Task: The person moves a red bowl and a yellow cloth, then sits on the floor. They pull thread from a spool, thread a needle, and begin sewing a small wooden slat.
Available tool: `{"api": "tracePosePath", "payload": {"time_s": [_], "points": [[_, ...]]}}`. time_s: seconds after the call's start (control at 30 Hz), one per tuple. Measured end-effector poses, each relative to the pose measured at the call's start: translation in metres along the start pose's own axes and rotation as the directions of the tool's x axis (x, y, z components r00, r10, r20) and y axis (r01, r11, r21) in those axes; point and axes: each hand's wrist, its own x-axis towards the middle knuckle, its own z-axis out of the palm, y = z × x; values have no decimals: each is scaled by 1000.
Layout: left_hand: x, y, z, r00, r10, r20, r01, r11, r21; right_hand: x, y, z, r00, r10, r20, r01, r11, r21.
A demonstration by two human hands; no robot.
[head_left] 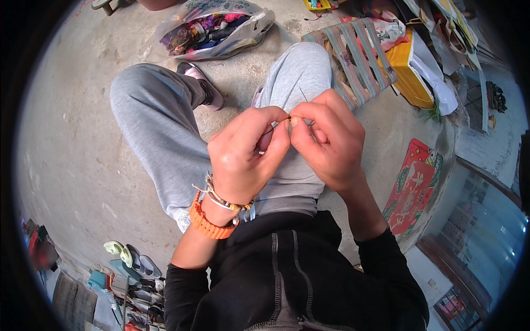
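Both my hands meet above my lap, fingertips almost touching. My left hand [243, 149] is closed in a pinch, thumb against forefinger, on a thin dark strand [289, 117]. From the other side my right hand [331, 138] pinches the same strand, its remaining fingers curled in. A fine length of it sticks up past the right forefinger, over my grey trouser knee. Whether it is thread, cord or wire is too small to tell. An orange watch [210, 220] and a beaded bracelet [221, 199] circle my left wrist.
A clear plastic bag [256, 30] of colourful cloth lies on the concrete floor ahead. A striped woven-strap stool [353, 60] stands by my right knee, beside a yellow box [408, 77]. A red mat [414, 187] lies at right; shoes [118, 251] sit lower left.
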Motion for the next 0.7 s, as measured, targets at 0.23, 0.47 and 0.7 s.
{"api": "tracePosePath", "payload": {"time_s": [0.23, 0.47, 0.7], "points": [[-1, -4, -4, 980, -164, 116, 175, 980, -93, -2, -2, -3, 984, 154, 85, -160, 985, 63], [-2, -7, -4, 849, -447, 282, 528, 689, -496, -2, -7, -7, 982, 184, 46, -187, 979, 76], [-1, -7, -4, 848, -445, 287, 529, 686, -499, -3, -7, -3, 996, 90, 7, -90, 995, 50]]}}
